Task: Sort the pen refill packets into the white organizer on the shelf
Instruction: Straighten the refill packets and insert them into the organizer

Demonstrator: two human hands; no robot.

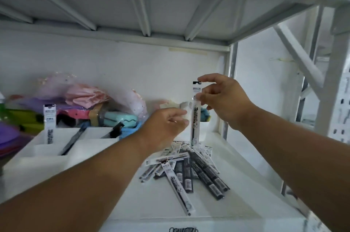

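My right hand [220, 99] pinches the top of a white pen refill packet [195, 118], which stands upright above a pile of loose packets [189, 167] on the shelf. My left hand [166, 127] is just left of that packet with its fingers curled near the packet's middle; whether it grips it I cannot tell. The white organizer [56, 148] sits at the left of the shelf. One white packet [49, 123] stands upright in its left compartment, and dark packets [75, 138] lean in the compartments beside it.
Colourful bags and stationery [85, 102] are heaped behind the organizer against the back wall. The underside of the upper shelf [151, 4] hangs overhead. White shelf posts [329, 72] and a diagonal brace stand at the right. A pegboard shows at the far right.
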